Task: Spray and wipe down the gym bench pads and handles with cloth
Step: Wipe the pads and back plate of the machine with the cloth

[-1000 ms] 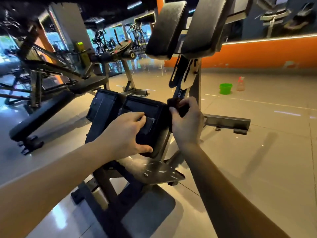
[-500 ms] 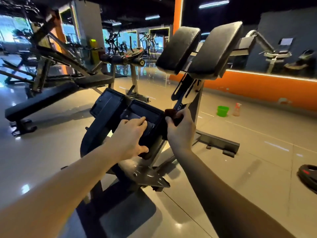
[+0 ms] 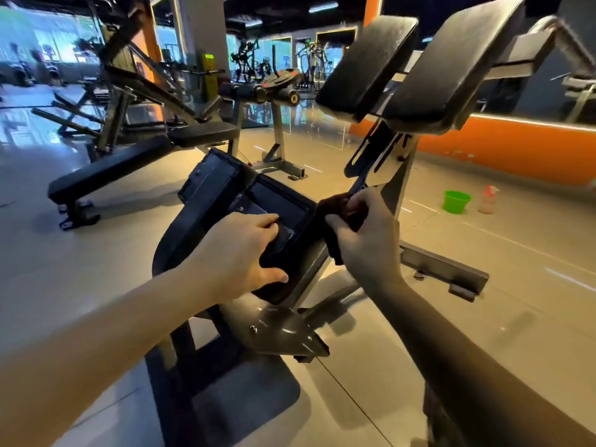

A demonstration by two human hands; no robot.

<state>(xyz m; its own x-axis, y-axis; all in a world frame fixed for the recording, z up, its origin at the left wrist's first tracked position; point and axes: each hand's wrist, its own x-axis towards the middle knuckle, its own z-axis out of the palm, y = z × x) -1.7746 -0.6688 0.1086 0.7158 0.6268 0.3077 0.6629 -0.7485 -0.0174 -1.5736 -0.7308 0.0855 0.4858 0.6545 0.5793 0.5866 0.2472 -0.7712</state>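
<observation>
cloth (image 3: 333, 204) | bunched, pinched in curled fingers of right hand (image 3: 366, 243), held against right edge of lower pad (image 3: 290, 204) | pad gripped by left hand (image 3: 237, 253), fingers together, thumb beneath

You've got a green plastic bucket (image 3: 456, 201) on the glossy tiled floor (image 3: 483, 317), near the orange wall band (image 3: 516, 153). Black padded flat bench (image 3: 106, 172) back left, well apart.

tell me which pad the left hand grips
The lower pad beside the cloth; the left hand holds its near edge. The other lower pad and raised pads are untouched.
</observation>
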